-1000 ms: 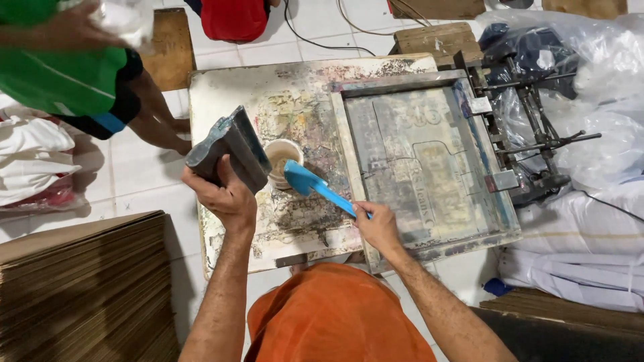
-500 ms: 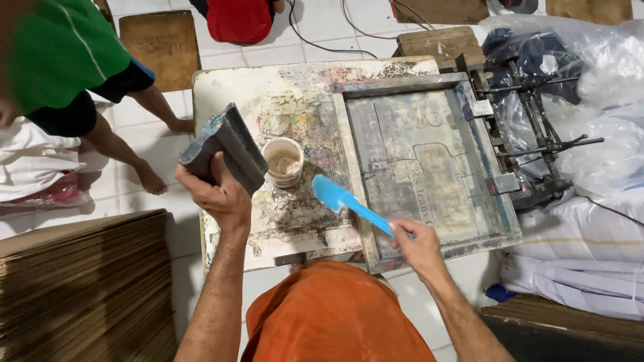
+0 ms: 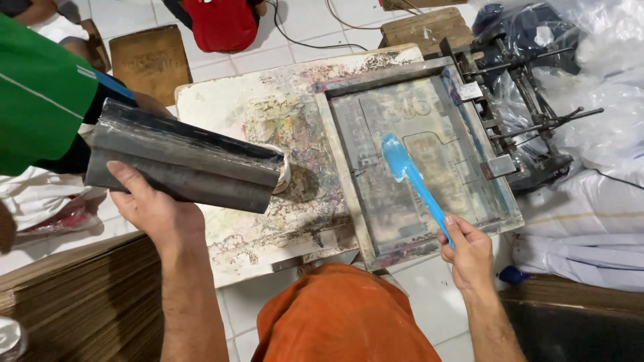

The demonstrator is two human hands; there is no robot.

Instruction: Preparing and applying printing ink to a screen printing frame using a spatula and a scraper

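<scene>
left hand [image 3: 155, 209] grips squeegee [image 3: 184, 164], now raised closer, hiding the cup [image 3: 284, 175]; right hand [image 3: 467, 251] grips blue spatula [image 3: 410, 175], blade moved from cup to over the screen [image 3: 419, 157]

Squeegee [image 3: 184, 163] left, blue spatula [image 3: 414, 181] right

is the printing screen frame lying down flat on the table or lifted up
Down flat. The screen frame lies level on the stained table; the blue spatula in the right hand reaches over its mesh.
</scene>
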